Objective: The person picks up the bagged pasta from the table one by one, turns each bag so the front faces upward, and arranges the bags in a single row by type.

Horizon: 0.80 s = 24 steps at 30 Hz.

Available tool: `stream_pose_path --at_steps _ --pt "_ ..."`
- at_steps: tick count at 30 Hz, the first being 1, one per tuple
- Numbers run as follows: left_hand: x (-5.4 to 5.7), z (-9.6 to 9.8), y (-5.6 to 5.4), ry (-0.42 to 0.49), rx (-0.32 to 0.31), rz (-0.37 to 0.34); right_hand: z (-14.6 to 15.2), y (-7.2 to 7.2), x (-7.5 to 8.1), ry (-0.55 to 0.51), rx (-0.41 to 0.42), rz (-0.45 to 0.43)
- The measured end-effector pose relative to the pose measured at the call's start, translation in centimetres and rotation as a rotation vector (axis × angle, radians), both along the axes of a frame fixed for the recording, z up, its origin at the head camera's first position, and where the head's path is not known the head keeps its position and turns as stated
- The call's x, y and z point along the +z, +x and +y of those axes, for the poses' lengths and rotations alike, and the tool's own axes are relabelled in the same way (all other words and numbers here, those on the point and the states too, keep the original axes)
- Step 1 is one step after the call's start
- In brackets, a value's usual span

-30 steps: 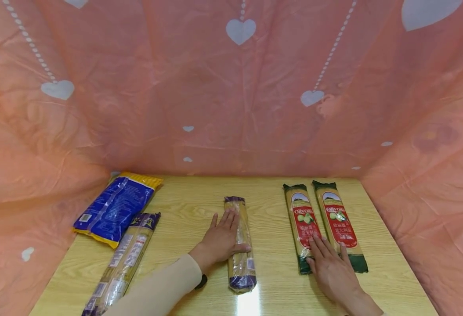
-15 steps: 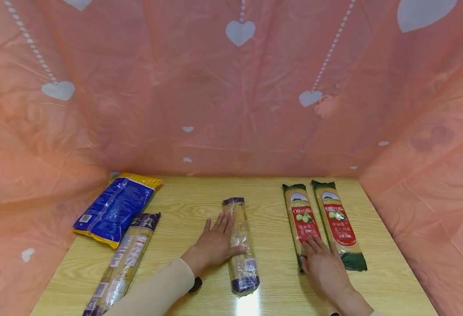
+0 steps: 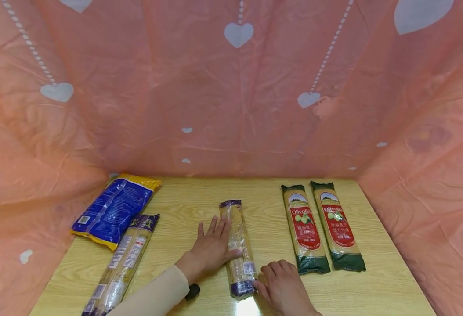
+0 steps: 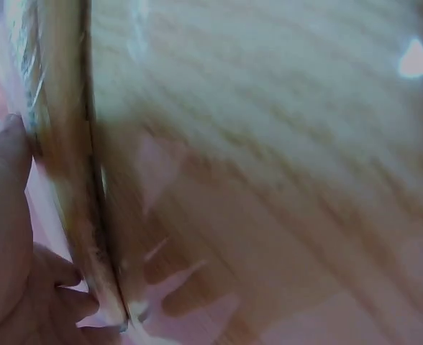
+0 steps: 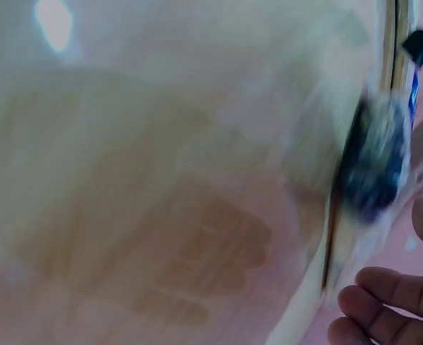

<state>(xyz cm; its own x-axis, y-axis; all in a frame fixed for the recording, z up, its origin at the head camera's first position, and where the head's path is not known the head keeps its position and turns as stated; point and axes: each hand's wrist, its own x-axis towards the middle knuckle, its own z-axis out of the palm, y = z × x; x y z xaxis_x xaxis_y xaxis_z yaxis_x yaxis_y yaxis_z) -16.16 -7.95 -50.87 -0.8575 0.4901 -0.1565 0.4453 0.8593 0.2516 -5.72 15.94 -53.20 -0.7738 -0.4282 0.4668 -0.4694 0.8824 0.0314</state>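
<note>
A long clear pack of dried noodles [image 3: 237, 245] with purple ends lies mid-table, its near end slightly to the right. My left hand [image 3: 207, 252] rests along its left side with fingers spread and thumb on top. In the left wrist view, the thumb and fingertips touch the pack [image 4: 64, 79]. My right hand [image 3: 283, 285] is low beside the near purple end, thumb at its edge and fingers loosely bent. The right wrist view has that dark end [image 5: 375, 162] just beyond the right hand [image 5: 398, 302], with a gap between thumb and fingers.
Two spaghetti packs with red labels and green ends, a left one [image 3: 305, 228] and a right one [image 3: 337, 226], lie side by side at right. At left are a blue and yellow bag [image 3: 117, 210] and another purple-ended noodle pack [image 3: 126, 259]. A pink heart-patterned cloth [image 3: 200, 87] surrounds the table.
My right hand has left the left-hand spaghetti pack and come left to the noodle pack's near end. The noodle pack's far end has shifted slightly left, with my left hand on it.
</note>
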Motion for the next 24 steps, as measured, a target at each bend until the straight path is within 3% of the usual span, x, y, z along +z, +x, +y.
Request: stream_pose_path --at_steps 6,8,12,17,24 --pt "0.0 0.1 -2.1 -0.044 -0.04 0.268 -1.4 0.7 -0.1 0.024 -0.052 -0.124" --pt "0.0 0.5 -3.3 -0.052 -0.045 0.352 -1.8 0.8 -0.1 0.035 -0.068 -0.149" --pt "0.0 1.8 -6.2 -0.095 -0.056 0.444 -2.3 0.8 0.1 0.068 -0.097 -0.184" --pt "-0.2 3.1 -9.4 -0.15 -0.071 0.43 -2.7 0.7 0.3 0.097 -0.098 -0.209" --pt "-0.2 4.3 -11.4 -0.175 -0.039 0.348 -2.5 0.7 0.0 0.103 -0.086 -0.192"
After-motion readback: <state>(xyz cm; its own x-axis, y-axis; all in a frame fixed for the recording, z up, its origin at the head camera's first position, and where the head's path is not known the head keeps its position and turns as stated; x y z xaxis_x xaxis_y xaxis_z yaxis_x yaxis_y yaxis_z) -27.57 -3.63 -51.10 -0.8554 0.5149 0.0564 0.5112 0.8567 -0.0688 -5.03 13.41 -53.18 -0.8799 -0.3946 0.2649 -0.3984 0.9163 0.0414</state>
